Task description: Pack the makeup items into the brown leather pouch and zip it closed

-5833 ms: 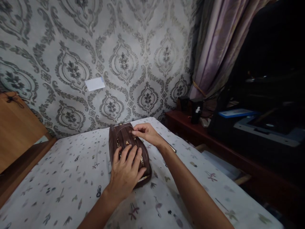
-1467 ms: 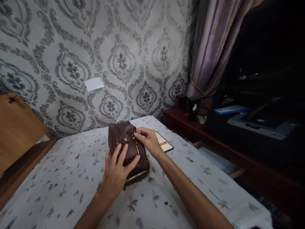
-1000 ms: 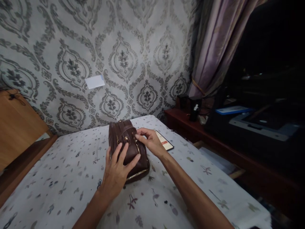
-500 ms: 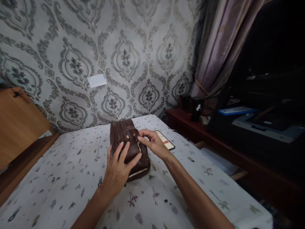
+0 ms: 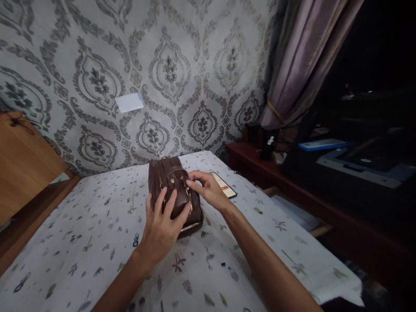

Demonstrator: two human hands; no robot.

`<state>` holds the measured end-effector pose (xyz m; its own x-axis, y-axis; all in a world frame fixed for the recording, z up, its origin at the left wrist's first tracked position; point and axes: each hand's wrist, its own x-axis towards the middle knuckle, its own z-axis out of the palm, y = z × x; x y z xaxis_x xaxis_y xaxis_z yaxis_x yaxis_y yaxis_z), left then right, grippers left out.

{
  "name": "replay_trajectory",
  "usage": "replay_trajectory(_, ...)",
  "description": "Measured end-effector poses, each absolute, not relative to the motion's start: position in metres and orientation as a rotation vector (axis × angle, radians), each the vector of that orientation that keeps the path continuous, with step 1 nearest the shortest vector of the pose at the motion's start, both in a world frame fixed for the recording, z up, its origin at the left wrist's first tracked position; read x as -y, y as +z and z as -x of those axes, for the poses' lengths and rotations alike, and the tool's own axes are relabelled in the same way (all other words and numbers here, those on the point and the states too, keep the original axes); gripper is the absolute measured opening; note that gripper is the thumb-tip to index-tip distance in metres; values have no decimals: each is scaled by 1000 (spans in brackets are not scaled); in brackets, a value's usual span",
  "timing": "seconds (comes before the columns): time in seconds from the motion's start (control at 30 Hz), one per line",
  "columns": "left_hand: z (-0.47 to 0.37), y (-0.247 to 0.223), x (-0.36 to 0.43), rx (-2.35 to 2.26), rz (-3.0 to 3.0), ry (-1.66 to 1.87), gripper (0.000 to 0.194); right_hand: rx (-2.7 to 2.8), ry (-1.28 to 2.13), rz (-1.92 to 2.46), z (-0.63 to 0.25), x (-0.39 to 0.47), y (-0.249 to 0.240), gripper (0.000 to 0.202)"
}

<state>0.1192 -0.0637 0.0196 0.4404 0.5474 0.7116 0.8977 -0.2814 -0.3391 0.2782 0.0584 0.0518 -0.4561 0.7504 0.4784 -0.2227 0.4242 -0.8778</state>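
Note:
A brown leather bag [image 5: 164,167] with gold zippers and a gold snap lies on the patterned bedspread [image 5: 107,234]. Spread over its near part, the fingers of my left hand [image 5: 164,227] rest against the leather without gripping it. My right hand [image 5: 208,188] is at the bag's right side, thumb and forefinger pinched at the upper end of a side zipper [image 5: 190,201]. The zipper pull itself is mostly covered by those fingertips. Another gold zipper [image 5: 190,226] runs along the near end of the bag.
Just beyond my right wrist a phone [image 5: 230,190] with a lit screen lies on the bed. To the right are a dark red desk [image 5: 242,154] and an open drawer [image 5: 292,212] holding pale sheets. A wooden panel [image 5: 29,160] stands at left; the papered wall is behind.
The view has tilted slightly, so the scene sits a little higher. Both hands keep nearly the same places on the bag, the right still pinched at the side zipper.

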Motion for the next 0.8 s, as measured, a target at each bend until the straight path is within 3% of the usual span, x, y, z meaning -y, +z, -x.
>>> replay_trajectory(0.33,-123,19,64,1253,1951,-624,35,1643,1253,444,-276,-59,50,35)
replay_trajectory(0.6,-121,15,61,1222,1975,-686,32,1734,1093,451,-281,-55,45,25)
replay_trajectory(0.8,-119,14,62,1214,1999,-686,32,1820,943,511,-289,-43,33,38)
